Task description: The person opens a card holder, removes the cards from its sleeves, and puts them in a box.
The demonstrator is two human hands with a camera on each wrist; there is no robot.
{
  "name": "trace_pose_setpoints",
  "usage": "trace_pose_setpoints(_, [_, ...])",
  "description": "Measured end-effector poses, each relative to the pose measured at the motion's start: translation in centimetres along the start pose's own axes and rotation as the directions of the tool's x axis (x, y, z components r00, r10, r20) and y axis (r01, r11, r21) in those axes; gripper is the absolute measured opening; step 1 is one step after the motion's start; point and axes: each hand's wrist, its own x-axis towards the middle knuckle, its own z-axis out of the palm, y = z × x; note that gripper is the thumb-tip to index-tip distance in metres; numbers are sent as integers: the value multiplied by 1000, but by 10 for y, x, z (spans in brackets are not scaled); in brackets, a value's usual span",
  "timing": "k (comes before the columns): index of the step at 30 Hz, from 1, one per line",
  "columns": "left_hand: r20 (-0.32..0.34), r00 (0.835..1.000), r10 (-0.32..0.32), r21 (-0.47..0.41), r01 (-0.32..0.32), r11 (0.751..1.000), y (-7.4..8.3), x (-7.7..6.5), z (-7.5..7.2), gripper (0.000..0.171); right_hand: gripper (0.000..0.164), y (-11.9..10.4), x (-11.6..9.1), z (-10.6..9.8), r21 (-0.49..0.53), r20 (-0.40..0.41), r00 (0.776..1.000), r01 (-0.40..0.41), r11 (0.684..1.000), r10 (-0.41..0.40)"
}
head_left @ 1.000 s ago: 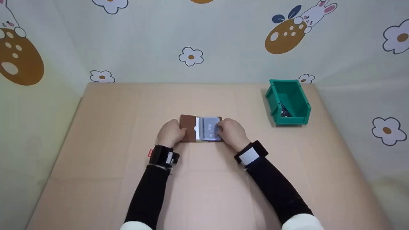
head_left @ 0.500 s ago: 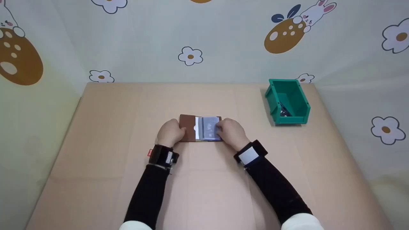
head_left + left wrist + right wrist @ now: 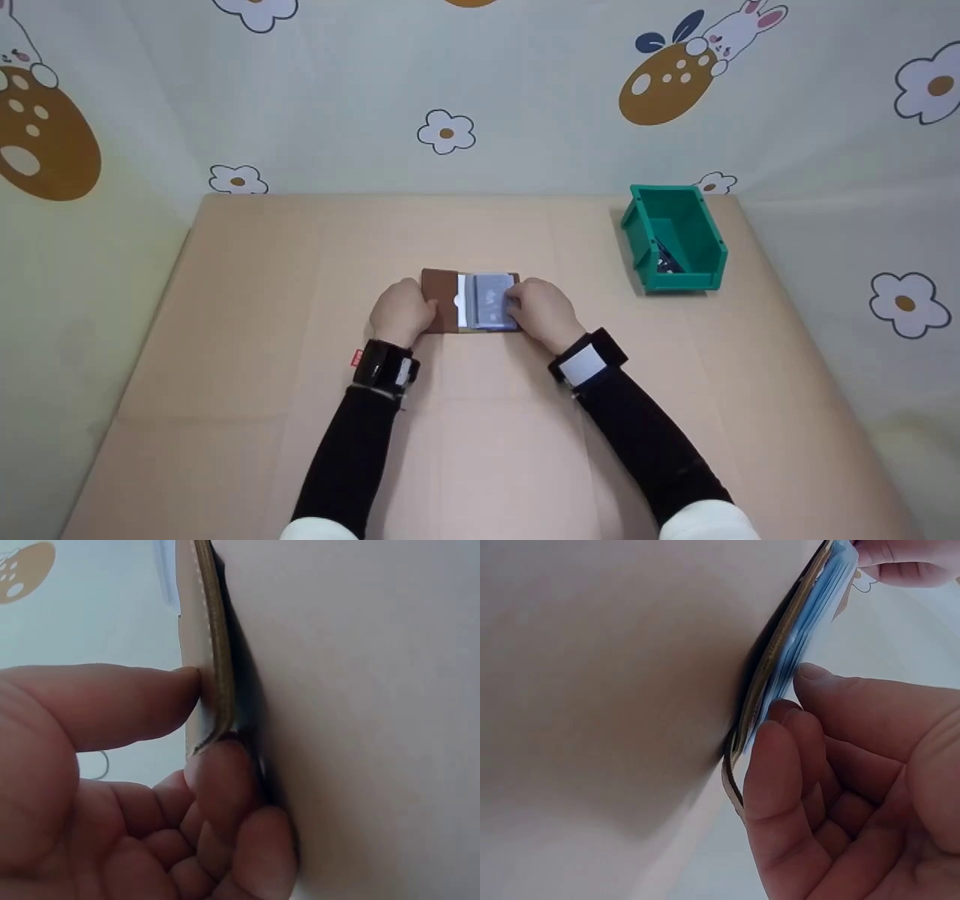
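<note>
A brown card wallet (image 3: 441, 301) lies spread open on the table, its stitched edge showing in the left wrist view. On its right half is a stack of clear plastic card sleeves (image 3: 491, 301), with a white card (image 3: 462, 304) along the fold. My left hand (image 3: 401, 311) pinches the left cover, thumb on top and fingers curled beneath. At the wallet's right edge, my right hand (image 3: 547, 311) pinches the sleeves. Its thumb presses on the bluish sleeves (image 3: 791, 652) in the right wrist view, and its index fingertip is partly hidden behind their edge.
A green bin (image 3: 675, 240) stands at the table's back right, with a dark item (image 3: 667, 259) inside that is too small to identify. Patterned cloth walls (image 3: 360, 97) enclose the back and sides of the beige table (image 3: 247, 315).
</note>
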Motion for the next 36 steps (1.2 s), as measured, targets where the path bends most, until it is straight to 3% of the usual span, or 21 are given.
trace_pose_setpoints(3, [-67, 998, 15, 33, -13, 999, 4, -2, 1, 32, 21, 0, 0, 0, -7, 1, 1000, 1, 1000, -1])
trace_pose_setpoints(7, [-142, 982, 123, 66, -115, 991, 8, -4, 3, 34, 22, 1, 0, 0, -2, 4, 1000, -2, 1000, 2])
trace_pose_setpoints(12, [-122, 967, 224, 84, -215, 973, 10, -6, 6, 33, 18, 1, 1, 0, 8, 1, 1000, 2, 1000, -2])
trace_pose_setpoints(24, [-71, 971, 227, 43, -224, 974, 10, -5, 6, 24, 8, 0, 0, 0, -32, -10, 999, 32, 999, -32])
trace_pose_setpoints(36, [-43, 977, 209, 28, -208, 978, 9, -1, 9, 24, 10, -5, 0, 1, -54, 1, 1000, 31, 998, -31])
